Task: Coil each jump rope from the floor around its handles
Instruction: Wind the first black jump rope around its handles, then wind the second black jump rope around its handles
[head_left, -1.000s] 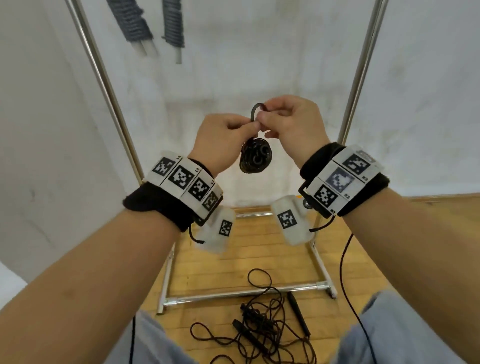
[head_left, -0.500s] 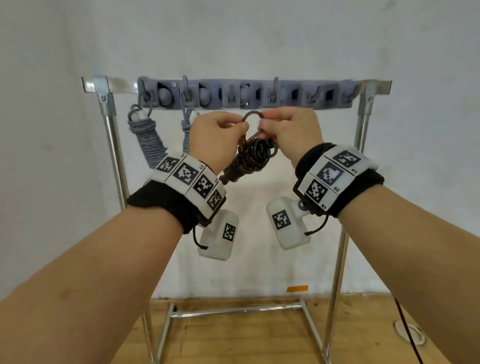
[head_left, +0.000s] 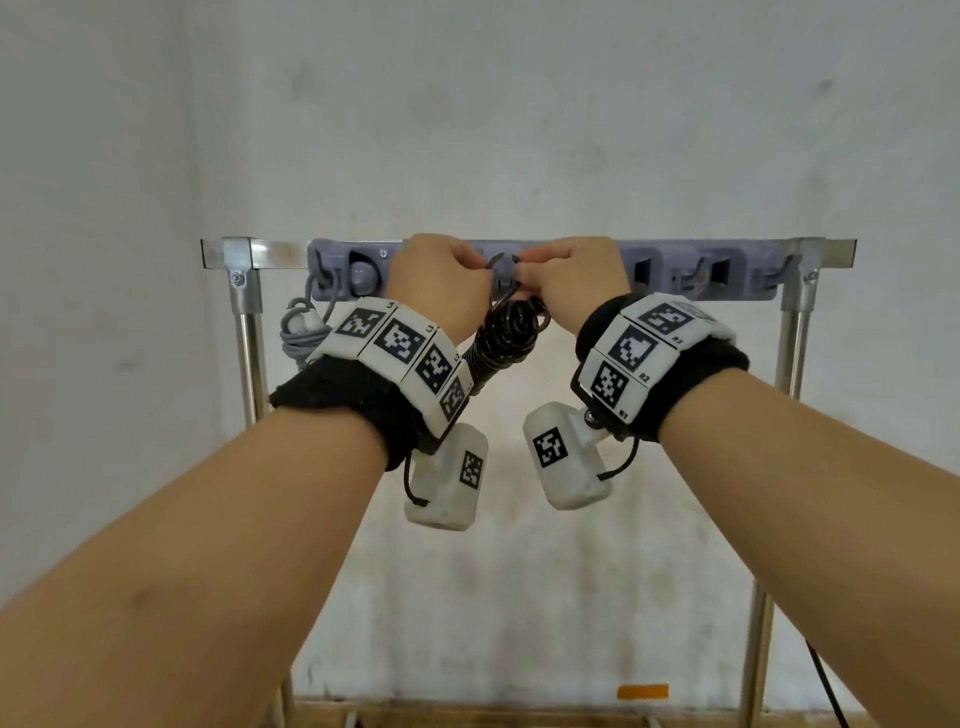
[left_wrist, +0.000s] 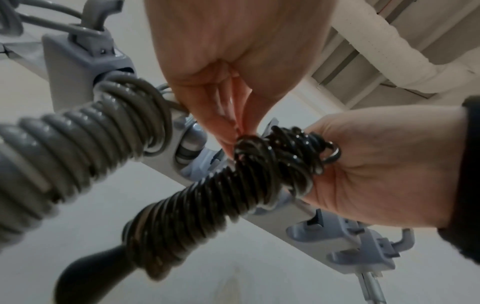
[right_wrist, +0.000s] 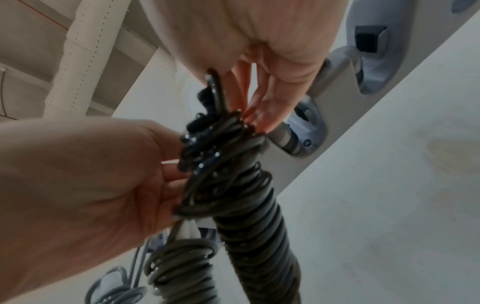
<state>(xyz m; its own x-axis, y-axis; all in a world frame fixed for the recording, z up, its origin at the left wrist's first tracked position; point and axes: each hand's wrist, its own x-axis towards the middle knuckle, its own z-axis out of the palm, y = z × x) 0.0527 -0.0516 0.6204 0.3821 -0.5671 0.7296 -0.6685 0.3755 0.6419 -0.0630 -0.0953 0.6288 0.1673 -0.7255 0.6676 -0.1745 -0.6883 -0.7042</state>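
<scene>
A black jump rope (head_left: 506, 338) is wound tightly round its handles, and I hold it up against the grey hook rail (head_left: 675, 270). My left hand (head_left: 447, 280) pinches the small loop of rope (head_left: 501, 262) at the bundle's top. My right hand (head_left: 571, 275) pinches the same loop from the other side. In the left wrist view the black coil (left_wrist: 207, 195) slants down from the fingertips (left_wrist: 233, 139), with a handle end at the bottom. In the right wrist view the coil (right_wrist: 246, 205) hangs below both hands. The hook itself is hidden behind my fingers.
A grey coiled jump rope (head_left: 298, 332) hangs from a hook at the rail's left end, close to my left wrist. The rail sits on a metal rack (head_left: 244, 332) in front of a white wall. Empty hooks (head_left: 701, 270) lie to the right. A black cable (head_left: 826, 686) hangs at the lower right.
Both hands have lifted the black coiled rope up to the hook rail. The view has risen from the floor and the loose ropes to the rack's top.
</scene>
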